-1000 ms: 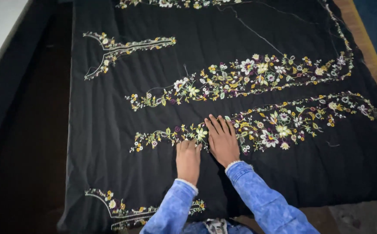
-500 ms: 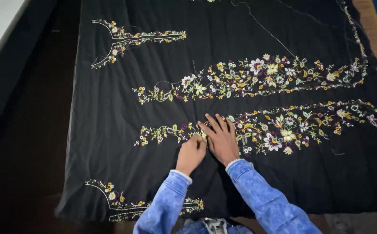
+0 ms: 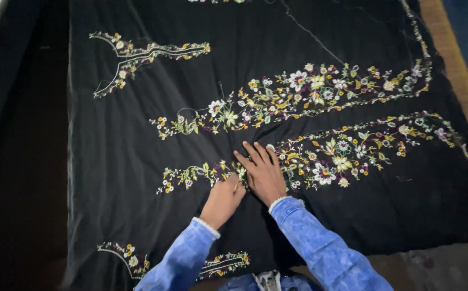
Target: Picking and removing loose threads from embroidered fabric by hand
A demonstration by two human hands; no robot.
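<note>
While black cloth point(image 3: 137, 161) covers the floor, both hands' fingers point(image 3: 253, 156) lie flat, empty.

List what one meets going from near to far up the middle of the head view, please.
Blue sleeves → left hand → right hand → lower floral band → upper floral band → top edge of black cloth.

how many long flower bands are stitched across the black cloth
2: the upper band lies above both hands; the lower band runs under the right hand and left hand, partly hidden.
</note>
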